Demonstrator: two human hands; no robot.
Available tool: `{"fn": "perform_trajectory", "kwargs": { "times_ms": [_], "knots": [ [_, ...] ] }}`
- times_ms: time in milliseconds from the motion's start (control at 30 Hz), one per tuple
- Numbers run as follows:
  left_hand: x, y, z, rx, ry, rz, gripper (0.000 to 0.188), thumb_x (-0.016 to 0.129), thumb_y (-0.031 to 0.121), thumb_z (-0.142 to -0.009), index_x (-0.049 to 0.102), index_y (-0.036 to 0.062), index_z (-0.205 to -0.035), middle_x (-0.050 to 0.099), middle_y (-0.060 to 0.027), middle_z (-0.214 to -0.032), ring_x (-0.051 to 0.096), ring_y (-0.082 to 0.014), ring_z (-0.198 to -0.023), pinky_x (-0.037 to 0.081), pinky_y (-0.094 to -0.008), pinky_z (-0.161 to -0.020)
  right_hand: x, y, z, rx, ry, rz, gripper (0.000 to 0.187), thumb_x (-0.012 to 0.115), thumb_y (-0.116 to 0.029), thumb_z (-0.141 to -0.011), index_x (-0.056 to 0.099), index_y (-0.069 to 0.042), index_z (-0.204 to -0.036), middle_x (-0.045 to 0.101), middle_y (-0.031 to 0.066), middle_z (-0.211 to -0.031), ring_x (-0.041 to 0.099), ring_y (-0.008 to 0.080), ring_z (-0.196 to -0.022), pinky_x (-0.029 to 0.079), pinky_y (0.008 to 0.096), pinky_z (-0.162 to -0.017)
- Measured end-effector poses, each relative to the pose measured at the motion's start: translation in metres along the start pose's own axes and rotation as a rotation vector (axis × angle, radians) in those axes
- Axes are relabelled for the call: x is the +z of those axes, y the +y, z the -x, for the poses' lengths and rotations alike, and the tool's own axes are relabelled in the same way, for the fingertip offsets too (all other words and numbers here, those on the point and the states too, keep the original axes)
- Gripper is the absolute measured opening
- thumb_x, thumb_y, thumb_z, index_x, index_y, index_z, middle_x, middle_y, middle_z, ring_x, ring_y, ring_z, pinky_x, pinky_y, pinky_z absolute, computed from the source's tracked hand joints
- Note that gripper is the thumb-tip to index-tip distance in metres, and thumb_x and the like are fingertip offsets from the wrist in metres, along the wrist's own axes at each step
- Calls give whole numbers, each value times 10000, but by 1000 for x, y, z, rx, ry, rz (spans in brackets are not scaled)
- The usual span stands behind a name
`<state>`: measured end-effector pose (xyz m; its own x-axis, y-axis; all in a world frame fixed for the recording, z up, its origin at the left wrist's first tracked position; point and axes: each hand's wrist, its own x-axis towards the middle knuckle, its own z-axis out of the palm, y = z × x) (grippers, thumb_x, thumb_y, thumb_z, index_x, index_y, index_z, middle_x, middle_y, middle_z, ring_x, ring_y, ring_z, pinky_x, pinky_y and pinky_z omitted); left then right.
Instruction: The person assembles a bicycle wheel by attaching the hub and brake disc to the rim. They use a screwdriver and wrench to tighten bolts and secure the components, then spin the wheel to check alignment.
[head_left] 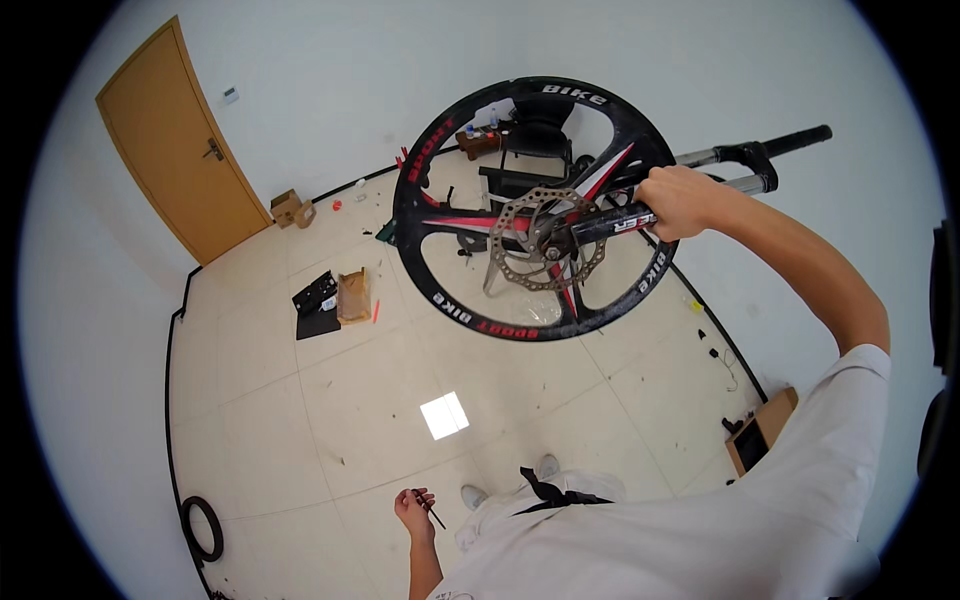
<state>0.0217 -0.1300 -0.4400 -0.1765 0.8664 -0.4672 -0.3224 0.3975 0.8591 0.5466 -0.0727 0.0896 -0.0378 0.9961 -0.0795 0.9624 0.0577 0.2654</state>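
Observation:
My right hand (pixel 675 203), at the end of a raised arm, is closed around one leg of a bicycle suspension fork (pixel 757 160). Mounted in that fork is a black spoked bicycle wheel (pixel 612 295) with red and white markings, held up off the floor. A metal brake disc (pixel 503 250) faces me at its hub. The fork's dark steerer tube points away to the right. Low down near my body, my left hand (pixel 412 508) grips a thin dark rod-like tool (pixel 436 514); its exact kind is too small to tell.
An open black tool case (pixel 315 293) and a cardboard tray (pixel 353 296) lie on the tiled floor. A loose tyre (pixel 203 529) is at the left wall. Boxes (pixel 287 208) stand by the door (pixel 165 140); another carton (pixel 764 430) is at right. Behind the wheel is a black chair (pixel 537 140).

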Motion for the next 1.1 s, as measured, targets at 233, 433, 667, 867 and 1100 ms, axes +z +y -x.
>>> {"fn": "perform_trajectory", "kwargs": {
  "times_ms": [233,433,667,867,1100],
  "knots": [
    [5,16,-5,9,11,-7,181,425,172,-1033,447,12,-1115,646,-149,-886,641,-212,-659,537,-304,-553,-26,-7,-16,-106,-97,97,115,621,-82,-591,646,3,-663,617,212,-650,617,418,-680,500,475,-604],
    [-4,14,-8,-12,34,-1,186,421,173,-1035,439,15,-1131,647,-153,-893,639,-213,-657,541,-308,-554,-50,-22,-30,-190,-312,412,138,665,-108,-582,670,-13,-683,666,166,-708,665,373,-719,544,443,-616],
    [-6,1,-9,-40,27,43,198,424,176,-1035,432,8,-1142,642,-157,-910,638,-217,-656,547,-311,-558,-41,-28,-34,-170,-421,505,171,689,-140,-597,693,-28,-726,690,150,-755,684,353,-773,565,436,-664],
    [-1,1,6,-14,57,24,195,437,183,-1027,477,7,-1102,647,-144,-905,644,-211,-674,546,-302,-563,-16,-11,-17,-119,-189,204,146,644,-110,-588,667,-7,-689,631,198,-672,636,401,-734,513,466,-631],
    [-12,-10,10,-18,69,12,183,421,173,-1029,465,9,-1097,645,-144,-894,641,-210,-662,545,-305,-561,46,-32,14,270,2,-830,232,694,-149,-750,565,31,-681,512,67,-522,547,160,-420,450,336,-428]
  ]
}}
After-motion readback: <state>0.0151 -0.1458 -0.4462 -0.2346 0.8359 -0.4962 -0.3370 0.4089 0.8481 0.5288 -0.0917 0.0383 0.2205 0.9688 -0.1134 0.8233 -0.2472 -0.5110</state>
